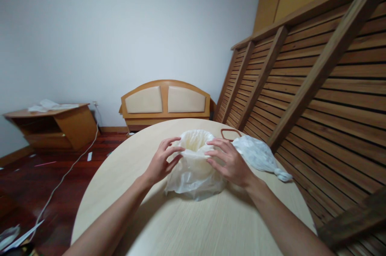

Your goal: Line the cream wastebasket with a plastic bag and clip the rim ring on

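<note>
Head view. A round, pale wooden table (181,224) fills the lower middle of the frame. Two bare forearms reach in from the bottom edge.

At the table's centre sits a thin, milky-white plastic bag (193,177), its mouth open upward and its sides slumped into crumpled folds. The left hand (163,163) is at the bag's left rim. Its fingers are spread and curled, with the tips on the film and the thumb just below. Whether any film is pinched between them cannot be told. The right hand (229,163) lies on the right rim with its fingers stretched out and parted, pressing rather than gripping.

The bag looks very light, soft and limp, and probably slick and easy to tear. It would not keep its shape if lifted. The rolled rim, where both hands rest, seems the surest place to take hold.

Just right of the right hand lies a second, knotted bag (256,155), its tied end pointing to the right of the frame. A brown loop (230,132) shows behind the right hand.

Whatever is inside the open bag is hidden by its folds. The loop is partly covered, so what it belongs to is unclear. At centre background stands a padded headboard (165,101), at left a low cabinet (60,125), and a slatted wooden frame (316,87) leans at right, cut off by the edge.
</note>
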Demonstrator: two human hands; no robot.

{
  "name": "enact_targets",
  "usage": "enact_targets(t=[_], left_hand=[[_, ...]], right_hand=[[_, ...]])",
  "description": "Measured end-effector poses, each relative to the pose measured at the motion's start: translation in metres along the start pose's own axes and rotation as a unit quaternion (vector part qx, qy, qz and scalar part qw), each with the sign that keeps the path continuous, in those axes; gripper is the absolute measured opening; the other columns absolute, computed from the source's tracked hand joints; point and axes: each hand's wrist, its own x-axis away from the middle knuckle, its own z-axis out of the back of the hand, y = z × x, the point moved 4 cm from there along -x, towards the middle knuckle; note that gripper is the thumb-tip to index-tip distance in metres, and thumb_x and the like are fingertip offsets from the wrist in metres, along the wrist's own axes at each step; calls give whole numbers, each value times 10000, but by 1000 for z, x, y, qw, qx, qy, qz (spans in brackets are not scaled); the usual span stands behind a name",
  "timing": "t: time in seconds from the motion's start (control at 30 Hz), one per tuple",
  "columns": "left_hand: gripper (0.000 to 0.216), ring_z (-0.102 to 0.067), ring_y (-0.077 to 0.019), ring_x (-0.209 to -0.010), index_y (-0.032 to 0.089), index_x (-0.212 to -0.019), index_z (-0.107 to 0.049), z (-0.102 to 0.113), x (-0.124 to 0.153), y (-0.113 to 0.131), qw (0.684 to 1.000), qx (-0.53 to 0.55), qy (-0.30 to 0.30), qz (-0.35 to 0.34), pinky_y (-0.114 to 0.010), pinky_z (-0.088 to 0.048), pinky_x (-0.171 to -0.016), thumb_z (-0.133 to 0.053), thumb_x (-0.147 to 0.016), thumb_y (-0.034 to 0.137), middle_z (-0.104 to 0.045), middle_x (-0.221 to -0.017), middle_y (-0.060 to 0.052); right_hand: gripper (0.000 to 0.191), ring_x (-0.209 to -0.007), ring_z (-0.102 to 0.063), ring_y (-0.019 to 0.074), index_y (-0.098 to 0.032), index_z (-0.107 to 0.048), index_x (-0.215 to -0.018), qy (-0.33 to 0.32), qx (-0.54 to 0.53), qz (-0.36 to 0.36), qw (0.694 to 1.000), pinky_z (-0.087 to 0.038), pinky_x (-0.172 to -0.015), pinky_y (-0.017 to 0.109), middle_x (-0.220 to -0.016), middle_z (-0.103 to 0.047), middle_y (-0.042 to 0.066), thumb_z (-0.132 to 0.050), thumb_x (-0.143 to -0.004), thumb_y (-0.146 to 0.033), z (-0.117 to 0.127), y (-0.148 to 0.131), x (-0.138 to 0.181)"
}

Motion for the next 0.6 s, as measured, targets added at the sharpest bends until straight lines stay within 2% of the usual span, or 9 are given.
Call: enact_targets(t=[0.1, 0.23, 0.33, 0.5, 0.6], left_hand=[[165, -566, -234, -1160, 236, -1025, -668, 5, -2, 9, 996, -37, 18, -78, -427, -504, -982, -652, -886, 150, -657, -1178, -89], [159, -594, -209, -1077, 218, -981, -649, 4, 0, 19, 988, -47, -7, -149, -367, -519, -939, -673, -862, 116, -712, -946, -44], [134, -615, -203, -1032, 215, -958, -649, -1, 2, 26, 979, -88, -25, -185, -348, -517, -902, -650, -872, 112, -720, -908, -34], [86, -634, -205, -1004, 216, -934, -638, -7, 4, 32, 968, -123, -66, -210, -353, -506, -885, -645, -870, 159, -715, -879, -29], [126, -628, -223, -994, 213, -939, -626, -5, 4, 32, 976, -114, -39, -181, -373, -519, -876, -695, -840, 249, -695, -931, -54]], right_hand=[[93, -1137, -594, 246, -223, -709, -985, 14, -17, 49, 999, -509, -983, 433, -1096, -695, 79, -664, -909, -252, 5, -1, 1], [80, -1103, -608, 239, -211, -704, -968, 2, -7, 100, 995, -529, -927, 394, -990, -718, 65, -683, -891, -209, 8, 1, 3], [63, -1098, -606, 243, -207, -693, -956, -15, 19, 114, 993, -529, -908, 395, -971, -728, 57, -658, -906, -193, 4, 5, 6], [62, -1080, -614, 242, -211, -684, -904, -49, 26, 116, 992, -525, -880, 395, -936, -733, 39, -630, -918, -182, -4, 12, 10], [81, -1084, -618, 241, -215, -684, -889, -64, 20, 117, 991, -520, -871, 388, -914, -728, 31, -624, -916, -168, -7, 10, 11]])
